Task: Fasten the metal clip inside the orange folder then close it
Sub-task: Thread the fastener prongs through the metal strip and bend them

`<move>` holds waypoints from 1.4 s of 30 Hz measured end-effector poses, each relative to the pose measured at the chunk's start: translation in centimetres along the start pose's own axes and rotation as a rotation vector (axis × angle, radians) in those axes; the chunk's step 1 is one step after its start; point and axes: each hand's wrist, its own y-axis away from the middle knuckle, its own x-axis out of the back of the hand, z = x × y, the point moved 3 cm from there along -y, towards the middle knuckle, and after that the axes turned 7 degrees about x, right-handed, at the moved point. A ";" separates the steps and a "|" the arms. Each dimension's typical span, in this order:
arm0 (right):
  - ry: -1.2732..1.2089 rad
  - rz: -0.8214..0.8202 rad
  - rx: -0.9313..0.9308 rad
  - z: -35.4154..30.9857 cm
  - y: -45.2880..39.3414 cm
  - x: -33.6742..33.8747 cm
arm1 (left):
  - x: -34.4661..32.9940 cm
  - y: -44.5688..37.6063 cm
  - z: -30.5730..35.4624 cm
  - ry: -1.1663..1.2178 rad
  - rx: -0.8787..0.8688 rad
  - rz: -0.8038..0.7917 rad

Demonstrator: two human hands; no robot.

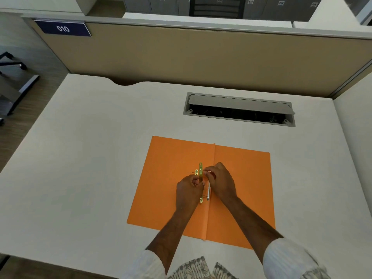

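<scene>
**Both hands at the clip of an open orange folder**

An orange folder lies open and flat on a white desk, toward the near edge, its centre crease running from far to near. Just left of that crease sits the metal clip, a slim brass-coloured bar lying lengthwise along the fold, with a small brass piece beside its far end on the left.

The left hand rests on the left flap, fingers curled and pinched on the clip bar near its middle. The right hand comes in from the right flap, its fingertips closed on the clip's far part, while a pale strip shows beneath the palm along the crease.

Farther back on the desk, an open grey cable tray is set into the surface, well apart from the folder. A tan partition with a blue "010" label stands behind.
</scene>
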 end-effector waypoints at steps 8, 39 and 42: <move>0.088 -0.069 0.096 -0.1 -0.4 -0.2 | 0.2 0.0 -0.4 -0.015 -0.006 0.009; 0.026 -0.092 0.109 1.3 3.0 0.5 | -0.2 -0.9 -0.7 0.023 0.114 -0.181; 0.036 -0.135 0.103 2.2 4.8 0.4 | -0.2 -1.4 -0.6 0.028 0.170 -0.247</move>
